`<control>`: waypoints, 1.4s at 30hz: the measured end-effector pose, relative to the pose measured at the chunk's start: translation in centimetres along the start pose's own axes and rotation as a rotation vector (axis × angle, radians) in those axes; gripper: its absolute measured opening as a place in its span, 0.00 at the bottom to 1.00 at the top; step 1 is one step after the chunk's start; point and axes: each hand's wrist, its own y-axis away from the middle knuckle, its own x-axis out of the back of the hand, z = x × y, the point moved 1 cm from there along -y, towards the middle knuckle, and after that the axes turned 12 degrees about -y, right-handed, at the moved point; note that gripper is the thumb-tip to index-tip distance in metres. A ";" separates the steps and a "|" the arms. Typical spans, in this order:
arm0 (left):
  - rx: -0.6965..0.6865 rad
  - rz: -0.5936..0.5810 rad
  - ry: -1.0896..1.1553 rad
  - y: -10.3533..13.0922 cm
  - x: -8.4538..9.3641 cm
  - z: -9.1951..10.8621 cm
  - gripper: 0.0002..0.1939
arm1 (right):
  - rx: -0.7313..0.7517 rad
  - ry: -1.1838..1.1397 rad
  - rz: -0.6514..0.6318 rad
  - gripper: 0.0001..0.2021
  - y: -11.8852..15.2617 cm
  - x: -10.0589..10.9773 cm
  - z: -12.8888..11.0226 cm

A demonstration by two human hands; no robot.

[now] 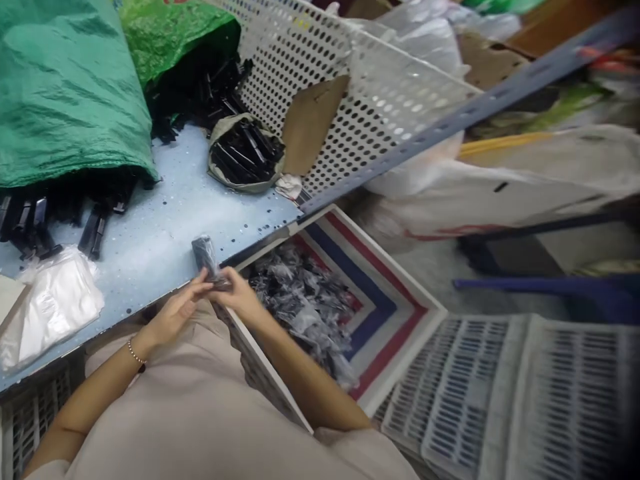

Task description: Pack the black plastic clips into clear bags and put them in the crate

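Observation:
Just over the front edge of the blue table (170, 200), a dark item in clear plastic wrap (204, 255) is held between both hands. My left hand (176, 311), with a beaded bracelet at the wrist, has its fingers closed on the wrapped item's lower left side. My right hand (239, 293) grips the same item from the right. Black plastic pieces (37, 223) spill from a green sack (70, 100) at the left. A rolled-down bag of black pieces (247, 152) stands farther back. A stack of clear plastic bags (63, 297) lies at the table's left front.
Right of my body, a striped-lined bin (370, 267) holds many wrapped dark items (305, 300). A white perforated basket (380, 93) with cardboard (313, 123) stands behind a metal rail (440, 133). White crates (465, 393) sit at the lower right, white sacks (525, 180) above them.

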 end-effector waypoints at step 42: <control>0.237 0.607 0.289 4.2 7.1 0.0 0.31 | 0.453 0.287 -0.290 0.19 -11.9 -13.2 -3.0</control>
